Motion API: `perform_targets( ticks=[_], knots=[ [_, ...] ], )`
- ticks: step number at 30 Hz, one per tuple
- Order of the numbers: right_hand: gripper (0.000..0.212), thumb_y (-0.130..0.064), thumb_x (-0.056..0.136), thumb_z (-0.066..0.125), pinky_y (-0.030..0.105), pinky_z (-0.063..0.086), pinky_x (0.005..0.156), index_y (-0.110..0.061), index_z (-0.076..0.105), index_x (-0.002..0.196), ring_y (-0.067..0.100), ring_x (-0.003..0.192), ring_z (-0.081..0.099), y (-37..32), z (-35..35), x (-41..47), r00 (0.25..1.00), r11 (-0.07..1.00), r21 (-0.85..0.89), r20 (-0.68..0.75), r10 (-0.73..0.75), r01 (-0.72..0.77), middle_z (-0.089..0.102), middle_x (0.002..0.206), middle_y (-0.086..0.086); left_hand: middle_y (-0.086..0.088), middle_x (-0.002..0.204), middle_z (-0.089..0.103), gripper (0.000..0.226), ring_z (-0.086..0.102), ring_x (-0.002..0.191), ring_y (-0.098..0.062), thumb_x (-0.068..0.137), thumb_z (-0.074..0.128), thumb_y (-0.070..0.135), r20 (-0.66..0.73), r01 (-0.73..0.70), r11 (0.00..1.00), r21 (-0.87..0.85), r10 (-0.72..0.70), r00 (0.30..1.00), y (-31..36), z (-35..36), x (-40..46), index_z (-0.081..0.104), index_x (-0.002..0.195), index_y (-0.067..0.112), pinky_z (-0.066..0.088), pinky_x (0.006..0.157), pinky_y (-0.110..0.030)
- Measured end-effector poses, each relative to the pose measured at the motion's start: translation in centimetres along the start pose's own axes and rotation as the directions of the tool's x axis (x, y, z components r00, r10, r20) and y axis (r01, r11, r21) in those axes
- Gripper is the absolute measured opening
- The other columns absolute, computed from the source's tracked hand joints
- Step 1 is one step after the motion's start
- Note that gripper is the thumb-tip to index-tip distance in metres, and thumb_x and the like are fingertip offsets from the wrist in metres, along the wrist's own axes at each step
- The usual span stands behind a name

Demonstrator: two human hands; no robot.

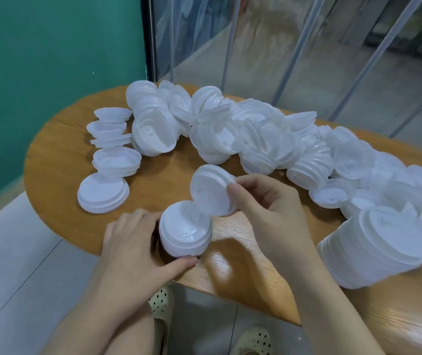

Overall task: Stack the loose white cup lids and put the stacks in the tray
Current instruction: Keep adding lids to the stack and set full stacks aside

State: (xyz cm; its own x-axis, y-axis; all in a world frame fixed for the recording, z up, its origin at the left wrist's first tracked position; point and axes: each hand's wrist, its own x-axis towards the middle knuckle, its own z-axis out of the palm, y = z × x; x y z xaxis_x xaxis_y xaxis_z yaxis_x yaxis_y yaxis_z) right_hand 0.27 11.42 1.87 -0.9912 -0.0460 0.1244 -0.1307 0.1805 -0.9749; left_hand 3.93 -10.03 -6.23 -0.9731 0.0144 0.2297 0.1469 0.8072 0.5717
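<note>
My left hand (138, 234) grips the short stack (185, 231); my right hand (261, 201) pinches a tilted lid (211, 190) (level it first), then I'd press it down squarely.

I see a rounded wooden table (59, 160) carrying white lids. A long heap of lids (256, 134) runs across its far side to the right edge. Small stacks (112, 139) sit near the left end, and a tall stack (374, 244) lies tilted at the right.
</note>
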Motion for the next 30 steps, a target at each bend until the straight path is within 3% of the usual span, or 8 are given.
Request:
perform_targets(
  ticks=[5, 12, 15, 17, 21, 24, 30],
  knots=[
    [0.013, -0.019, 0.097, 0.068, 0.027, 0.058, 0.079, -0.017, 0.080, 0.092, 0.010, 0.076, 0.067, 0.4, -0.3, -0.6, 0.991, 0.986, 0.110, -0.027, 0.132, -0.128, 0.076, 0.086, 0.003, 0.027, 0.098, 0.047, 0.070, 0.043, 0.093, -0.007, 0.060, 0.063, 0.085, 0.006, -0.002, 1.000, 0.019, 0.001, 1.000, 0.1, 0.2, 0.0, 0.057, 0.116, 0.043, 0.025, 0.081, -0.029],
    [0.017, -0.028, 0.084, 0.070, 0.039, 0.060, 0.087, -0.018, 0.082, 0.091, 0.023, 0.096, 0.073, 1.4, -0.7, -0.9, 0.973, 0.899, 0.382, -0.003, 0.232, -0.213, 0.077, 0.100, 0.009, 0.029, 0.096, 0.044, 0.069, 0.040, 0.090, -0.006, 0.060, 0.064, 0.083, -0.013, -0.012, 1.000, 0.014, 0.012, 1.000, 0.2, 0.3, 0.0, 0.057, 0.115, 0.043, 0.025, 0.080, -0.029],
    [0.020, -0.020, 0.090, 0.068, 0.039, 0.059, 0.085, -0.006, 0.076, 0.102, 0.026, 0.095, 0.072, 2.1, 0.2, -1.2, 0.945, 0.829, 0.464, 0.060, 0.321, -0.311, 0.077, 0.105, 0.014, 0.029, 0.096, 0.043, 0.070, 0.040, 0.090, -0.006, 0.060, 0.064, 0.083, -0.008, -0.008, 1.000, 0.023, 0.008, 1.000, 0.1, 0.3, 0.0, 0.058, 0.116, 0.042, 0.026, 0.081, -0.030],
    [0.017, -0.017, 0.098, 0.065, 0.031, 0.054, 0.069, -0.003, 0.074, 0.102, 0.025, 0.083, 0.065, 2.6, 0.8, -1.4, 0.919, 0.823, 0.422, 0.074, 0.386, -0.380, 0.074, 0.092, 0.012, 0.027, 0.096, 0.044, 0.070, 0.041, 0.092, -0.007, 0.060, 0.063, 0.084, 0.003, -0.004, 1.000, 0.023, 0.004, 1.000, 0.2, 0.3, 0.0, 0.058, 0.117, 0.042, 0.026, 0.082, -0.029],
    [0.026, -0.024, 0.099, 0.065, 0.027, 0.032, 0.050, -0.011, 0.064, 0.077, 0.017, 0.059, 0.043, 3.3, 1.0, -1.4, 0.883, 0.849, 0.245, 0.095, 0.459, -0.468, 0.052, 0.067, 0.006, 0.024, 0.096, 0.045, 0.072, 0.041, 0.092, -0.007, 0.058, 0.064, 0.084, 0.000, 0.007, 1.000, 0.022, -0.007, 1.000, 0.3, 0.2, 0.1, 0.059, 0.116, 0.041, 0.026, 0.082, -0.029],
    [0.029, -0.026, 0.099, 0.064, 0.028, 0.030, 0.049, -0.008, 0.060, 0.077, 0.016, 0.054, 0.040, 3.4, 1.4, -1.6, 0.880, 0.861, 0.184, 0.121, 0.459, -0.474, 0.054, 0.063, 0.004, 0.024, 0.098, 0.045, 0.074, 0.042, 0.095, -0.006, 0.058, 0.064, 0.085, 0.011, 0.014, 1.000, 0.018, -0.015, 1.000, 0.3, 0.1, 0.0, 0.058, 0.117, 0.040, 0.028, 0.084, -0.029],
    [0.029, -0.026, 0.100, 0.064, 0.033, 0.038, 0.052, -0.008, 0.069, 0.079, 0.023, 0.057, 0.049, 3.6, 1.7, -1.6, 0.904, 0.902, 0.071, 0.073, 0.421, -0.426, 0.061, 0.065, 0.005, 0.023, 0.098, 0.045, 0.074, 0.040, 0.095, -0.006, 0.059, 0.063, 0.086, 0.017, 0.017, 1.000, 0.016, -0.017, 1.000, 0.3, 0.1, 0.0, 0.057, 0.116, 0.040, 0.031, 0.087, -0.031]
  ],
)
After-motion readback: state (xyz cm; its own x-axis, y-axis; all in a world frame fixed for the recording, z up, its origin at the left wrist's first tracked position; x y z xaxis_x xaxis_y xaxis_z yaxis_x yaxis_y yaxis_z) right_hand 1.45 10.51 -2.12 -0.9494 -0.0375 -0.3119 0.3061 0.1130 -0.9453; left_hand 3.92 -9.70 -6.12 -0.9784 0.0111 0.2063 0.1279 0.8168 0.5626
